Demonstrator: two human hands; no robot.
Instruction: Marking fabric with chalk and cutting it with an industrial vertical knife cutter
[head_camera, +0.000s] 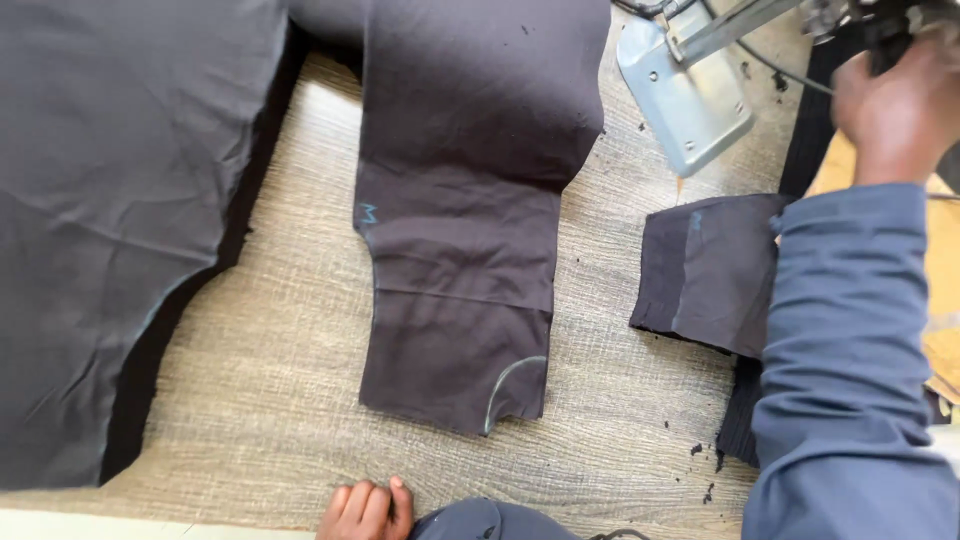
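Observation:
My left hand (368, 508) rests at the near edge of the table (280, 400), fingers curled into a loose fist, holding nothing. It lies just below a dark cut fabric piece (465, 250) with light chalk marks, spread flat in the middle. My right hand (900, 110), in a blue sleeve, reaches up to the top right corner at a dark machine part (880, 25); whether it grips that part is unclear. Under my right forearm lies a smaller folded dark fabric piece (710, 270).
A large dark fabric sheet (110, 220) covers the left side of the table. A grey metal plate (685, 90) on an arm hangs at the top right. Small dark lint bits dot the tabletop near the right.

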